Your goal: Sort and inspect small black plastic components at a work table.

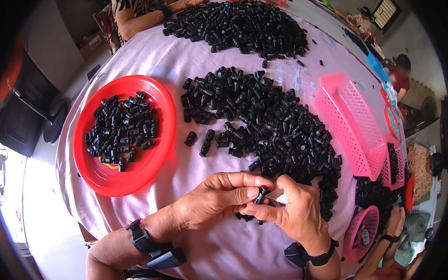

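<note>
My left hand (213,198) pinches a small black plastic cord lock (260,195) between thumb and fingertips, just in front of the near edge of the pile. Closed beside it, my right hand (301,206) grips a small pointed blade (275,195), pale and shiny, whose tip is at the cord lock. My fingers hide most of the blade's handle end. Beyond both hands spreads a large pile of black cord locks (262,109), with a few lying loose at its left. A red round plate (158,167) at the left holds several more.
A pink-lilac cloth (188,250) covers the table. Another black pile (240,28) lies at the far side by a person's arm (141,24). Pink perforated baskets (349,121) stand at the right. Near a round pink basket (353,236), a co-worker's hands (395,223) are at the right edge.
</note>
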Action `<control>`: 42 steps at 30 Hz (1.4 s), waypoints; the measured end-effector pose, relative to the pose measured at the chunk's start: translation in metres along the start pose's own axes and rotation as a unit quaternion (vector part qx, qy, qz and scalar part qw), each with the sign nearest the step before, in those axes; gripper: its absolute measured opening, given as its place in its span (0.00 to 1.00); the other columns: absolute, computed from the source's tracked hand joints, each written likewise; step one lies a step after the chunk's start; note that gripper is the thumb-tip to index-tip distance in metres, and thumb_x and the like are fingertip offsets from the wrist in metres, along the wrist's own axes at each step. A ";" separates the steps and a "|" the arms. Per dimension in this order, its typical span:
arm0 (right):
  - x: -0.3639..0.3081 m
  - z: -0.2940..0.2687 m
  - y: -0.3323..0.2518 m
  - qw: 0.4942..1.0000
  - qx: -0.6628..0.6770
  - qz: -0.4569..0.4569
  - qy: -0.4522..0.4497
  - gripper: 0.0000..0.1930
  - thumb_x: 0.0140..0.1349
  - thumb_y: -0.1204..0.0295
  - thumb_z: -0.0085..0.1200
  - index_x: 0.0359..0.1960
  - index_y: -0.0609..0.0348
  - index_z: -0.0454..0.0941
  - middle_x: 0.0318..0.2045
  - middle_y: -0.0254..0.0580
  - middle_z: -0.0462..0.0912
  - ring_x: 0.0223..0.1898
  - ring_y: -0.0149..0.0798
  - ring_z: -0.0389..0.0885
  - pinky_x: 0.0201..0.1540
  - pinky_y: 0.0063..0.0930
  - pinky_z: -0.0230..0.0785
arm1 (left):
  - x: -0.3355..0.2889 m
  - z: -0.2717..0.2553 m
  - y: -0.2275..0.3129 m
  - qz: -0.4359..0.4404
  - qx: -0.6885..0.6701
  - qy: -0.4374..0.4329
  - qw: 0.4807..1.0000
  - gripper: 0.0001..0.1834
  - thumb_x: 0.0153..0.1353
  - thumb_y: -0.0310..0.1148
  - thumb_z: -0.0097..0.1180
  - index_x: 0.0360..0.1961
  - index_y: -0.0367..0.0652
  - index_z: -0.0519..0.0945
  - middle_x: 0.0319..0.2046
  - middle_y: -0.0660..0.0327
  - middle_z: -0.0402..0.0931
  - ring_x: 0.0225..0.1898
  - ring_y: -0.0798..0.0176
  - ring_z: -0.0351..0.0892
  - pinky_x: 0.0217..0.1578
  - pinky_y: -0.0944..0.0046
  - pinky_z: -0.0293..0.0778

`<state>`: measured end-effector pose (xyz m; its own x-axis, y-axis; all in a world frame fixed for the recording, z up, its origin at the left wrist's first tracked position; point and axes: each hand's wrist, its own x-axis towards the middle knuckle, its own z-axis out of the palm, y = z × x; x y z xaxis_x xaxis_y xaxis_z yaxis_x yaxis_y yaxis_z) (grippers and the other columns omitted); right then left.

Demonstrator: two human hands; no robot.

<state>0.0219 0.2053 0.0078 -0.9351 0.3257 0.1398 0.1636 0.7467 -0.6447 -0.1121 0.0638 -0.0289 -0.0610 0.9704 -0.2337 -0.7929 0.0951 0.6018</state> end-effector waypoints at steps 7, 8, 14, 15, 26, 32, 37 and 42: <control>0.001 -0.001 -0.003 0.997 -0.061 -0.045 0.015 0.26 0.45 0.51 0.69 0.22 0.61 0.70 0.17 0.44 0.81 0.19 0.42 0.82 0.20 0.30 0.72 | 0.000 -0.002 -0.001 0.001 0.030 0.003 1.000 0.17 0.68 0.31 0.50 0.56 0.41 0.74 0.43 0.65 0.78 0.37 0.76 0.74 0.39 0.73 0.71; 0.000 -0.001 -0.004 0.997 -0.060 -0.047 0.021 0.26 0.45 0.50 0.69 0.21 0.60 0.70 0.17 0.43 0.80 0.19 0.42 0.82 0.20 0.31 0.72 | 0.000 -0.002 -0.001 0.002 0.029 0.002 1.000 0.17 0.68 0.31 0.50 0.56 0.41 0.74 0.43 0.65 0.78 0.37 0.76 0.74 0.39 0.73 0.71; 0.000 -0.001 -0.005 0.997 -0.064 -0.046 0.027 0.27 0.44 0.49 0.69 0.21 0.60 0.70 0.17 0.42 0.80 0.18 0.42 0.81 0.19 0.31 0.71 | -0.001 -0.001 0.000 0.003 0.028 -0.009 1.000 0.17 0.68 0.31 0.49 0.56 0.40 0.74 0.41 0.66 0.78 0.36 0.77 0.73 0.38 0.74 0.70; 0.000 -0.001 -0.006 0.997 -0.066 -0.045 0.025 0.27 0.44 0.48 0.69 0.21 0.60 0.70 0.17 0.42 0.80 0.18 0.42 0.81 0.20 0.31 0.71 | -0.002 0.000 0.000 0.001 0.040 -0.003 0.999 0.17 0.68 0.31 0.49 0.56 0.40 0.75 0.40 0.66 0.78 0.35 0.77 0.72 0.38 0.74 0.70; -0.002 -0.001 -0.003 0.995 -0.084 -0.047 0.022 0.27 0.44 0.48 0.69 0.21 0.59 0.70 0.17 0.43 0.80 0.19 0.42 0.82 0.20 0.31 0.72 | 0.000 -0.003 -0.004 0.011 0.047 -0.008 0.999 0.16 0.68 0.31 0.49 0.55 0.41 0.75 0.39 0.67 0.77 0.34 0.77 0.72 0.37 0.74 0.70; -0.002 0.000 -0.002 0.995 -0.085 -0.048 0.019 0.27 0.43 0.48 0.69 0.21 0.59 0.70 0.17 0.43 0.81 0.19 0.42 0.82 0.20 0.31 0.72 | -0.001 -0.004 -0.004 0.019 0.057 -0.013 0.998 0.16 0.68 0.31 0.49 0.56 0.40 0.74 0.40 0.66 0.77 0.35 0.77 0.72 0.37 0.74 0.70; -0.002 0.001 -0.003 0.995 -0.078 -0.049 0.026 0.27 0.43 0.47 0.69 0.21 0.59 0.70 0.17 0.43 0.81 0.19 0.42 0.82 0.20 0.31 0.72 | -0.001 -0.003 -0.004 0.014 0.048 -0.014 0.999 0.17 0.68 0.30 0.49 0.56 0.40 0.74 0.41 0.66 0.77 0.35 0.76 0.72 0.38 0.74 0.70; -0.002 0.003 0.002 0.991 -0.097 -0.082 0.050 0.26 0.44 0.47 0.68 0.17 0.54 0.68 0.12 0.33 0.75 0.14 0.34 0.77 0.16 0.27 0.67 | -0.002 -0.001 -0.002 0.014 0.018 -0.013 1.000 0.15 0.65 0.29 0.52 0.52 0.37 0.76 0.42 0.63 0.78 0.44 0.72 0.75 0.48 0.70 0.71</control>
<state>0.0229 0.2042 0.0039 -0.9196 0.2394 0.3116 0.0780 0.8885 -0.4522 -0.1108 0.0611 -0.0301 -0.0663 0.9780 -0.1976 -0.7691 0.0760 0.6346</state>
